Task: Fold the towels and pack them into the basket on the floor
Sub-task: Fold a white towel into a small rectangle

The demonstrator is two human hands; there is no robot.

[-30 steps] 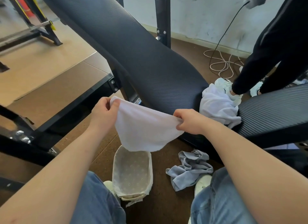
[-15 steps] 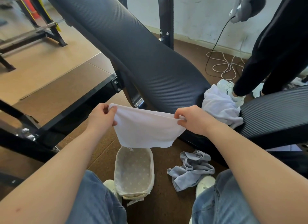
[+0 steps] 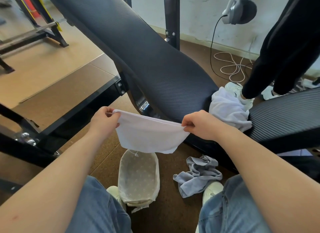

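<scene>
The white towel [image 3: 149,135] hangs in the air between the knees, stretched by its upper edge. The left hand [image 3: 103,121] pinches one top corner between thumb and curled fingers, and the right hand [image 3: 199,125] pinches the other in the same way. The cloth sags in a shallow curve between the two grips and its lower edge droops above the far end of the basket [image 3: 121,173], which stands on the floor [image 3: 169,212] between the feet. That sag suggests a thin, light, limp fabric with no stiffness of its own. It will likely go wherever its corners are led and collapse wherever it is unsupported. It looks neither slippery nor fragile, so a light pinch should be enough. The corners and the taut top edge seem the best places to hold, since a grip mid-cloth would only bunch it. The basket is narrow and soft-lined, so the fold probably has to end small, and the basket may shift if pressed. A grey towel [image 3: 199,175] lies rumpled on the floor beside the basket, and a crumpled white towel [image 3: 228,109] sits on the padded tabletop [image 3: 147,59] just beyond the right hand.
</scene>
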